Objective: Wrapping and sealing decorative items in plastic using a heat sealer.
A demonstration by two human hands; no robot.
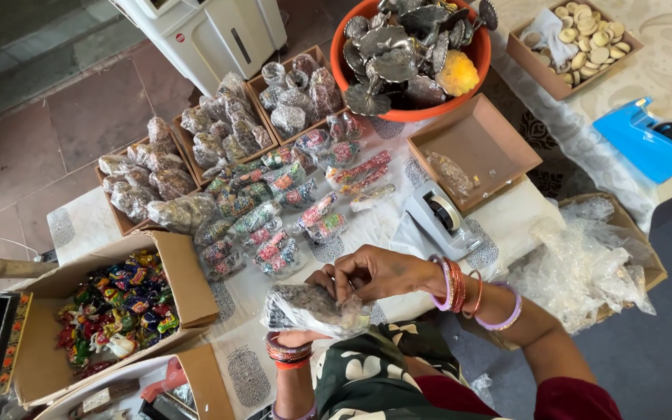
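My left hand (293, 337) comes up from below and cups a clear plastic packet (311, 308) filled with small dark, speckled pieces. Most of that hand is hidden under the packet; red bangles show at its wrist. My right hand (371, 272) reaches in from the right, wearing pink and orange bangles. Its fingers pinch the top edge of the same packet. I hold the packet over the near edge of a white patterned tablecloth (367, 229).
Several wrapped colourful packets (274, 210) lie on the cloth beside cardboard boxes of wrapped bundles (157, 179). Nearby are a white tape dispenser (441, 219), an open brown box (476, 148), an orange tub of metal pieces (410, 54), crumpled plastic bags (585, 264) and a box of painted figures (114, 311).
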